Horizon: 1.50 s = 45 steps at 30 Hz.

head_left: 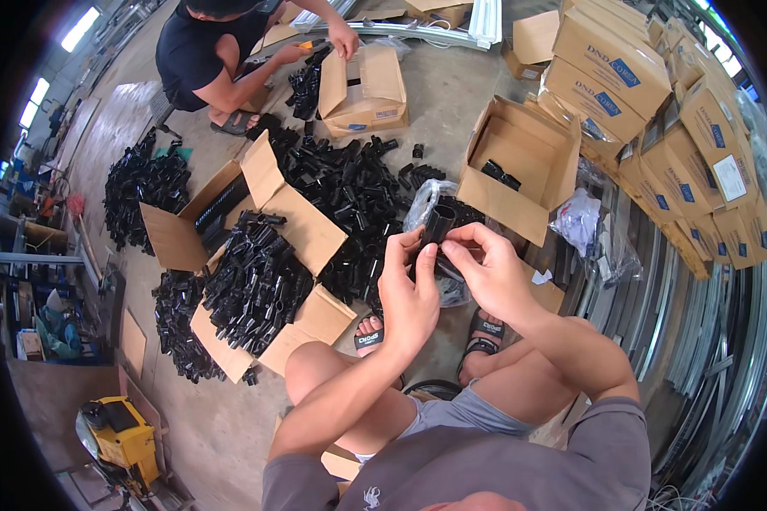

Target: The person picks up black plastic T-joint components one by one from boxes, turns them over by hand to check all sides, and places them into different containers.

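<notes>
1. Black tubular part [438, 225]: in the head view, we see it raised in front of us, held between both hands; fingers hide its lower end.
2. Our left hand [409, 288] is pinched nearly closed on the part's left side; we cannot tell exactly where each fingertip touches.
3. Our right hand [488, 271] pinches from the right, thumb and forefinger close together at the part; its other fingertips are hidden.
4. Behind, a clear plastic bag [423, 203] is partly covered; we cannot make out its contents.
5. The heap of black pieces [362, 183] merges darkly, so single outlines are hard to separate.
6. At upper left, a co-worker [203, 55] is cut off by the top edge, one hand at a closed carton [368, 121]; the small orange item [306, 45] in the other is unclear.
</notes>
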Motion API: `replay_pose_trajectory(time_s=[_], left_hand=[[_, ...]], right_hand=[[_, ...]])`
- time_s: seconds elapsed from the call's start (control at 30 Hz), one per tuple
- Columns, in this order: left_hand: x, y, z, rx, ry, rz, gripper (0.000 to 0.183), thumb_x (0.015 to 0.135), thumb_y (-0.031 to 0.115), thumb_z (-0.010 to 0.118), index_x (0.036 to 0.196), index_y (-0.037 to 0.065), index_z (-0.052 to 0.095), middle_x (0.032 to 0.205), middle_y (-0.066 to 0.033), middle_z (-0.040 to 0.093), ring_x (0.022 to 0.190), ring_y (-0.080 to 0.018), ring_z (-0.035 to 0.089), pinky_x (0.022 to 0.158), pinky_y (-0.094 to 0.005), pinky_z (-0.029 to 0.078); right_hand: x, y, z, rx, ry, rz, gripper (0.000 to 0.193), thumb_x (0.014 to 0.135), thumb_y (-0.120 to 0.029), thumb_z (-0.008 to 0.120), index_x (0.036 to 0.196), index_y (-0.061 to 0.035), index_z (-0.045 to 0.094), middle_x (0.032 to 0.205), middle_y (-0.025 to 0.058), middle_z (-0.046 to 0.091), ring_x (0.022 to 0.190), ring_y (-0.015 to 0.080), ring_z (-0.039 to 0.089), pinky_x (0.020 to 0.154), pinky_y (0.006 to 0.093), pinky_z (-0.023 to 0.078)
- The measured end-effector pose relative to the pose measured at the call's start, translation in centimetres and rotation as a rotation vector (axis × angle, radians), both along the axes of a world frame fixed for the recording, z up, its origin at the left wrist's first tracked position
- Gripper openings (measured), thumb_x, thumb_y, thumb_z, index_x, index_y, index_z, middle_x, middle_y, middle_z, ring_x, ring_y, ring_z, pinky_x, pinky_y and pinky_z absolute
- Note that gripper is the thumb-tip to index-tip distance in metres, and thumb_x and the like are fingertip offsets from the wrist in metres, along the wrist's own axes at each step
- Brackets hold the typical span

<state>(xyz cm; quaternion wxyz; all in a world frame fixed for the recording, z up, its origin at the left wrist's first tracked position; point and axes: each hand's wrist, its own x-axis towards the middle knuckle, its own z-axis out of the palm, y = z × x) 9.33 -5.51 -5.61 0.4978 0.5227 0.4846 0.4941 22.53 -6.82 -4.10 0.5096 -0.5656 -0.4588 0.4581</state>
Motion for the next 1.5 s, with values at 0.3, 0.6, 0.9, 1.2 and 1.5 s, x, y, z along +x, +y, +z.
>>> replay_pose_trajectory(time_s=[0.3,0.6,0.9,1.2,1.5], left_hand=[[-0.2,0.2,-0.2,-0.019,-0.001,0.001,0.020,0.100,0.008,0.056,0.117,-0.003,0.056,0.092,-0.0103,0.066,0.084,-0.0125,0.062,0.071,-0.0272,0.049],[0.2,0.5,-0.3,-0.023,-0.017,-0.012,0.021,0.100,0.008,0.056,0.117,-0.003,0.056,0.092,-0.0101,0.067,0.083,-0.0119,0.062,0.071,-0.0271,0.049],[-0.8,2.0,0.4,-0.338,-0.284,-0.032,0.022,0.105,0.022,0.052,0.115,0.003,0.052,0.092,-0.0062,0.067,0.079,-0.0052,0.058,0.066,-0.0215,0.047],[-1.4,2.0,2.0,-0.564,-0.544,-0.321,0.044,0.103,0.019,0.054,0.143,0.009,0.038,0.124,-0.0109,0.061,0.108,-0.0164,0.061,0.085,-0.0342,0.055],[-2.4,2.0,3.7,-0.690,-0.693,-0.708,0.046,0.104,0.023,0.050,0.143,0.001,0.042,0.132,-0.0118,0.057,0.120,-0.0197,0.059,0.096,-0.0386,0.057]], right_hand=[[0.0,0.2,-0.4,-0.011,-0.051,-0.021,0.020,0.092,-0.014,0.069,0.099,0.0038,0.063,0.092,0.0099,0.069,0.083,0.0129,0.066,0.074,0.0279,0.053],[0.6,0.6,-0.4,-0.010,-0.157,0.009,0.027,0.095,-0.023,0.067,0.101,0.0029,0.063,0.084,0.0091,0.069,0.077,0.0111,0.065,0.070,0.0277,0.052],[1.0,-0.4,2.0,-0.055,-0.102,0.072,0.036,0.091,-0.029,0.072,0.102,0.0041,0.065,0.081,0.0109,0.071,0.071,0.0115,0.068,0.065,0.0269,0.051],[2.5,0.6,1.7,-0.034,-0.148,-0.076,0.032,0.094,-0.025,0.068,0.102,0.0063,0.067,0.077,0.0106,0.072,0.067,0.0128,0.069,0.063,0.0275,0.055],[4.4,0.1,3.4,-0.015,-0.013,-0.105,0.035,0.097,-0.028,0.065,0.101,0.0057,0.068,0.078,0.0071,0.069,0.070,0.0102,0.066,0.062,0.0247,0.053]])
